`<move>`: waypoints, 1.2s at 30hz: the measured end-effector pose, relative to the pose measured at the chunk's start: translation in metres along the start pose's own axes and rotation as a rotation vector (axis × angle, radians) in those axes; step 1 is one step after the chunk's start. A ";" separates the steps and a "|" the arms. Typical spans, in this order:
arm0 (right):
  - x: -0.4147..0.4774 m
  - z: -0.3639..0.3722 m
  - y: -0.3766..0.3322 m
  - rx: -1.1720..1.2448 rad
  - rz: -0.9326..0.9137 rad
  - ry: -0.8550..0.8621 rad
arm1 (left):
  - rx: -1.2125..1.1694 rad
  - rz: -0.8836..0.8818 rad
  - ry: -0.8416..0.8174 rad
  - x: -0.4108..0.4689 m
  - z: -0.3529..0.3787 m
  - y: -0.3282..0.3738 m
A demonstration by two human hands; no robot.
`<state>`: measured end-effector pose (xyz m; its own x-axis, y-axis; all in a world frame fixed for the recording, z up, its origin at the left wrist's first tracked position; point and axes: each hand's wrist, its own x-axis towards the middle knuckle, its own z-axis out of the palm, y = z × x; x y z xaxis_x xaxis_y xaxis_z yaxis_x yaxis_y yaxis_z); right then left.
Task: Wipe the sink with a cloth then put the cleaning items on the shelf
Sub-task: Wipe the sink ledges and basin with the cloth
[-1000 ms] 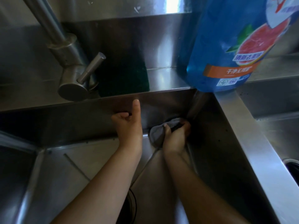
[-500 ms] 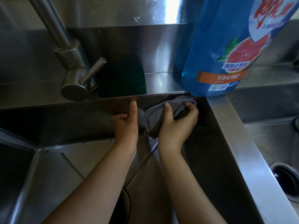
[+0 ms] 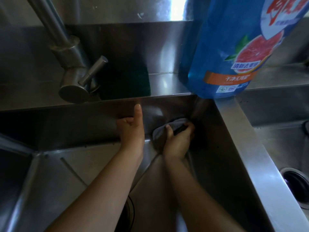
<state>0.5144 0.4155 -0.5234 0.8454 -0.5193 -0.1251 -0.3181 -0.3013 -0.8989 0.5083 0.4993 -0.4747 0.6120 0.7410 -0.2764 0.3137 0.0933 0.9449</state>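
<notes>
Seemingly soft and light, the crumpled grey cloth [image 3: 158, 133] is best gripped bunched, as the right hand [image 3: 177, 142] grips it with curled fingers, while the left hand [image 3: 132, 129] curls its fingers on nothing.

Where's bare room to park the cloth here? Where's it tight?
Back ledge: bare patch between sponge and detergent bottle. Divider rim, nearer than the bottle: bare. Basin floor left of the left hand: bare. Crowded: faucet beside sponge; back-right corner, where the right hand grips the cloth.
</notes>
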 end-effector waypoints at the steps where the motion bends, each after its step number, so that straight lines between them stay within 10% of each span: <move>1: 0.002 0.002 0.003 -0.013 0.026 -0.007 | 0.001 0.002 -0.006 0.001 0.000 -0.001; 15: -0.016 -0.013 0.007 0.149 0.070 -0.072 | -0.138 0.005 -0.200 0.006 -0.023 -0.009; 36: -0.164 0.028 -0.043 0.049 -0.246 -0.511 | 0.344 0.047 0.099 0.036 -0.241 -0.077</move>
<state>0.4022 0.5362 -0.4761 0.9961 0.0176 -0.0862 -0.0761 -0.3205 -0.9442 0.3313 0.6793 -0.5149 0.5637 0.8014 -0.2002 0.5236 -0.1592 0.8369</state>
